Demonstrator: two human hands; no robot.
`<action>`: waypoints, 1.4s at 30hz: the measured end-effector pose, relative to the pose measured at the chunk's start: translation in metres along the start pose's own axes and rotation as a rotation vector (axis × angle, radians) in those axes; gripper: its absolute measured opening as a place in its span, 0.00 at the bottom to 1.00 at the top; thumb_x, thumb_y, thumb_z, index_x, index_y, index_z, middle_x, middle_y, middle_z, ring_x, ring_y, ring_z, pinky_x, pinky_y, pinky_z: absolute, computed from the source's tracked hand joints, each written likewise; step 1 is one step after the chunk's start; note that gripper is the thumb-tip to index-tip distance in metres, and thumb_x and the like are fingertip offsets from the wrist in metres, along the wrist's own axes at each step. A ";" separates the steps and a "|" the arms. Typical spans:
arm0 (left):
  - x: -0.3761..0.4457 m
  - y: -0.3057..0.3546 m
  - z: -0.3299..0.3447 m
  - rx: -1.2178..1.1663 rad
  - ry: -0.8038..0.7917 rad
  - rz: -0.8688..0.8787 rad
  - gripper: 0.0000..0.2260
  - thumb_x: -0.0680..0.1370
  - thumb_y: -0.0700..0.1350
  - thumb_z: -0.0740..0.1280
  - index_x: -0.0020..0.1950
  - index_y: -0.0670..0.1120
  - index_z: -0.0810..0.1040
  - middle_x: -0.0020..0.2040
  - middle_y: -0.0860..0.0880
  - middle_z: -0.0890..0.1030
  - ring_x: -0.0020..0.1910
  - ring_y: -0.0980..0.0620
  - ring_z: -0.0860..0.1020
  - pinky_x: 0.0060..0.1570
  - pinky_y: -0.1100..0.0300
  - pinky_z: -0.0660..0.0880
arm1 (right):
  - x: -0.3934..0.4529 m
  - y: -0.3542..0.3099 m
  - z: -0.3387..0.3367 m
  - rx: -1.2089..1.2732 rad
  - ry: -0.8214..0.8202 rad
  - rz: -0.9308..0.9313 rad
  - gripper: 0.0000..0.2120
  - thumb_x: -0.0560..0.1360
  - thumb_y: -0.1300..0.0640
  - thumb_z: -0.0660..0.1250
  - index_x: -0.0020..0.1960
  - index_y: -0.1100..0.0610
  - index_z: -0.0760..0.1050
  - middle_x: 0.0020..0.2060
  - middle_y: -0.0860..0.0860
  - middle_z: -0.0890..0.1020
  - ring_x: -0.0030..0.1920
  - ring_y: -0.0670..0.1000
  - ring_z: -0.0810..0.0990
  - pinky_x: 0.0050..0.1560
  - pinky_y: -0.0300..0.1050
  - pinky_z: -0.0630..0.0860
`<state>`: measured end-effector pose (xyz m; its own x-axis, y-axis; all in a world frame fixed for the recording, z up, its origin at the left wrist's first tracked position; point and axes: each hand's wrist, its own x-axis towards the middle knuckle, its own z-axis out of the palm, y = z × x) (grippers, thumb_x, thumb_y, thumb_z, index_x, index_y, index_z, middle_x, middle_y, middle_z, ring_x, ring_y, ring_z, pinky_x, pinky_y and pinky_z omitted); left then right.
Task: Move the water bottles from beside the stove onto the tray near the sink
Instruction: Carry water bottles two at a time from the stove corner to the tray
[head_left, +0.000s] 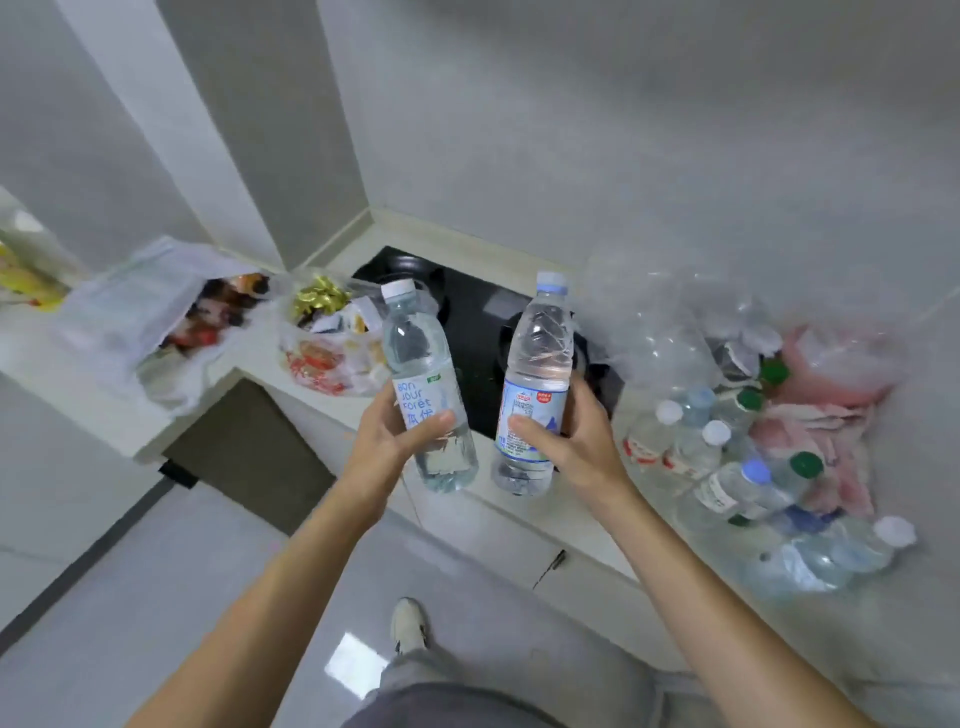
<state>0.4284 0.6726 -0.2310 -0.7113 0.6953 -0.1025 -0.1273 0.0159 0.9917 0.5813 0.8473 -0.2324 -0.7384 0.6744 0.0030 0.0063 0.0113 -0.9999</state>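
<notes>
Head view. White counter (363, 410) runs along a grey wall, with a black stove top (478, 332) set into it near the corner. Right of the stove: a heap of clear plastic bottles (727, 457) lying and leaning against one another, caps white, green and pale blue, some with red-and-white labels too blurred to read; crumpled clear plastic wrap (670, 317) behind them, pink plastic bags (831, 410) at the wall side. Left of the stove: a white plastic bag (156, 317), open, with dark and red contents, and beside it a smaller clear bag (332, 348) holding packets and a gold bow. Both arms extended over the counter edge. Right hand (566, 436) wrapped around the taller bottle (535, 384), upright, pale blue cap, blue-white label with a red logo; small print illegible. Left hand (389, 431) wrapped around the shorter bottle (426, 384), tilted slightly left, white cap, label reading "bon jour foret" in blue, plus blurred characters beneath. Both bottles held in the air in front of the stove, close together, not touching. No tray or sink in frame.
</notes>
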 end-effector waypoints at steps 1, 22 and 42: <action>-0.012 0.008 -0.016 0.003 0.038 0.020 0.25 0.74 0.48 0.76 0.70 0.50 0.77 0.61 0.46 0.86 0.61 0.42 0.84 0.59 0.42 0.82 | 0.000 -0.008 0.018 0.010 -0.042 -0.011 0.28 0.68 0.54 0.80 0.66 0.53 0.77 0.57 0.54 0.86 0.58 0.56 0.86 0.60 0.57 0.84; -0.253 0.078 -0.462 -0.032 0.831 0.231 0.30 0.68 0.57 0.77 0.67 0.48 0.79 0.59 0.46 0.87 0.54 0.47 0.86 0.46 0.57 0.82 | -0.071 -0.087 0.565 0.151 -0.783 -0.097 0.24 0.70 0.62 0.78 0.64 0.60 0.77 0.56 0.60 0.86 0.56 0.57 0.86 0.52 0.46 0.84; -0.431 0.096 -0.792 -0.006 1.664 0.229 0.29 0.66 0.56 0.78 0.65 0.47 0.81 0.56 0.46 0.88 0.52 0.49 0.87 0.44 0.58 0.83 | -0.191 -0.087 1.062 0.209 -1.605 0.044 0.25 0.70 0.59 0.80 0.64 0.58 0.76 0.55 0.58 0.87 0.56 0.60 0.86 0.58 0.56 0.85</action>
<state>0.1755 -0.1946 -0.1523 -0.6209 -0.7811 0.0655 0.0751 0.0239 0.9969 0.0052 -0.0665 -0.1593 -0.6484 -0.7554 0.0946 0.0570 -0.1721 -0.9834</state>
